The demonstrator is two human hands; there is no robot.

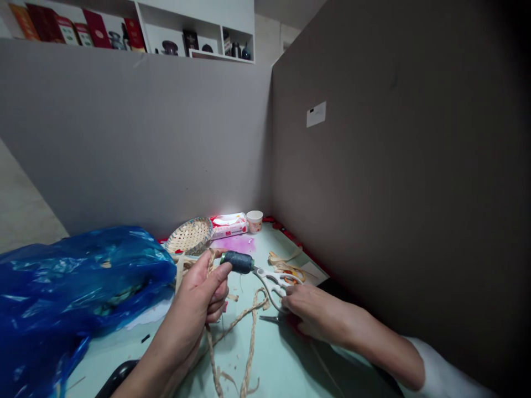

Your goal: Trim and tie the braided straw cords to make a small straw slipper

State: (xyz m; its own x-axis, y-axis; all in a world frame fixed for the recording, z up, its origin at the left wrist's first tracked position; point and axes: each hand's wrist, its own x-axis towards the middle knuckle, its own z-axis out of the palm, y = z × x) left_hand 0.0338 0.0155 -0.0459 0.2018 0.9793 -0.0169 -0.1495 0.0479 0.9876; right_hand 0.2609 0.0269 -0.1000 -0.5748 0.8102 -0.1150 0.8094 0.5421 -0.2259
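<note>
My left hand (205,290) is closed around a braided straw cord (251,345), whose lengths hang below the fist and loop on the table. A spool of dark thread (237,262) sits right at the left thumb; whether the hand grips it too is unclear. White-handled scissors (274,284) lie just past the spool. My right hand (313,309) has curled fingers at their handles. From beneath it a dark metal tip (271,319) points left, with something reddish under the palm. What the right fingers hold is hidden.
A blue plastic bag (83,293) covers the table's left side. At the back are a woven basket (189,236), a red-and-white packet (229,225) and a paper cup (254,221). Straw strips (286,260) lie at right. Grey partitions (166,138) enclose the light green table (244,381).
</note>
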